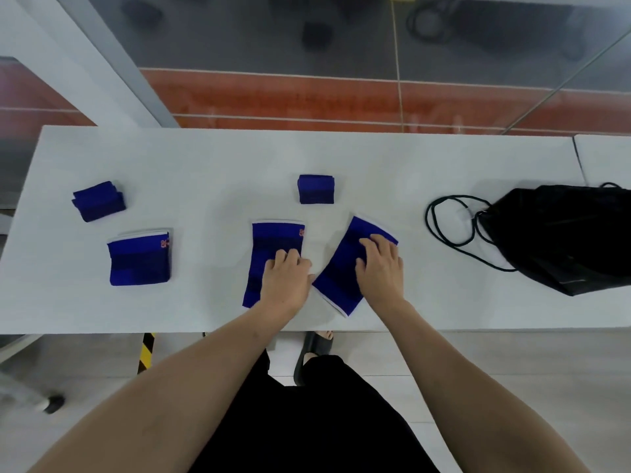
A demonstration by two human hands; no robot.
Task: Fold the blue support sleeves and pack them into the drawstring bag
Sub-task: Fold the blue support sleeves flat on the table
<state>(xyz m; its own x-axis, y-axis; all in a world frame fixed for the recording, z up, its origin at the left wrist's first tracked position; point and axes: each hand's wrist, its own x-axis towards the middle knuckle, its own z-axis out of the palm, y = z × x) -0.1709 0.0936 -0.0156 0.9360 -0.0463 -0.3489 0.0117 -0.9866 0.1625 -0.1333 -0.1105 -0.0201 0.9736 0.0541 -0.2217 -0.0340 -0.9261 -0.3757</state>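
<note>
— Which step is this?

— Folding, I'd say. The left hand [285,278] lies flat, fingers spread, on one unfolded blue support sleeve [273,244]; the right hand [380,264] presses flat on the tilted sleeve [345,264] just beside it (neither grips).

— And the drawstring bag [563,233]?

— Well right of that sleeve, on the surface [222,165]. Next: double one sleeve over.

A white table [218,158] fills the middle of the frame; below it, a black sandal [316,349] and yellow-black hazard tape [146,351].
</note>
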